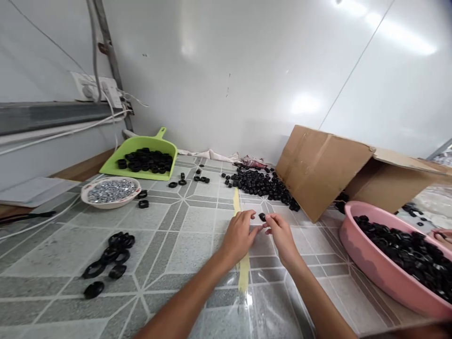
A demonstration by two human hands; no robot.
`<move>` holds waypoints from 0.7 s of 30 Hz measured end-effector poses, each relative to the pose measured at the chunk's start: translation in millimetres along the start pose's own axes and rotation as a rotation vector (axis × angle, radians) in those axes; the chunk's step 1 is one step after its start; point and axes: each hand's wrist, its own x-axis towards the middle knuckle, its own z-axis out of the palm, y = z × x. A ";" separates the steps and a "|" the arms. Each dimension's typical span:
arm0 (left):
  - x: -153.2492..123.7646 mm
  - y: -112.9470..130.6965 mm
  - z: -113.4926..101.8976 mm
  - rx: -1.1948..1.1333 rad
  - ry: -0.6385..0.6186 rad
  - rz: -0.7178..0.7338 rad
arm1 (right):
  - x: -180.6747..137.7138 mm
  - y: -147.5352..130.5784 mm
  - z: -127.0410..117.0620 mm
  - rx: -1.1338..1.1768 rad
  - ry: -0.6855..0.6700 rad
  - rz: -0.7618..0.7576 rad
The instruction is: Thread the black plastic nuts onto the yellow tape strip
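Observation:
My right hand (280, 234) is closed in a pinch, with a small black piece (262, 216) at its fingertips. Close by on the left, my left hand (239, 234) has its thumb and fingers apart, and the thumb tip meets the fingers of the right hand. Both hands are just above the tiled-pattern tabletop (192, 252), over a yellow tape strip (243, 275). Beyond them lies a loose pile of small black pieces (256, 181). Whether anything tiny sits between the two hands' fingertips is hidden.
On the right stand a pink basin (374, 263) of black pieces and a tilted cardboard box (318, 165). Leftward are a green dustpan (160, 134) holding black rings, a bowl (106, 205) of small silver metal parts, and loose black rings (110, 254). A wall (212, 70) closes the back.

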 end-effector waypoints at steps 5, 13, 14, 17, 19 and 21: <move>0.8 2.4 -7.5 -0.046 -0.020 -0.001 | 1.7 9.0 20.2 -0.090 -0.075 -0.084; 2.9 1.8 -6.8 -0.107 -0.075 -0.142 | 83.5 12.7 -16.5 -0.430 0.197 -0.194; 3.1 1.9 -7.0 -0.109 -0.070 -0.149 | 93.6 13.4 -18.9 -0.466 0.200 -0.193; 3.6 -0.3 -6.8 -0.098 -0.072 -0.132 | 113.3 18.7 -19.4 -0.545 0.210 -0.185; 3.8 -4.0 -5.0 -0.078 -0.052 -0.120 | 119.1 23.2 -18.0 -0.574 0.215 -0.195; 3.9 -8.4 -1.8 -0.041 0.003 -0.125 | 121.0 27.2 -17.9 -0.588 0.210 -0.217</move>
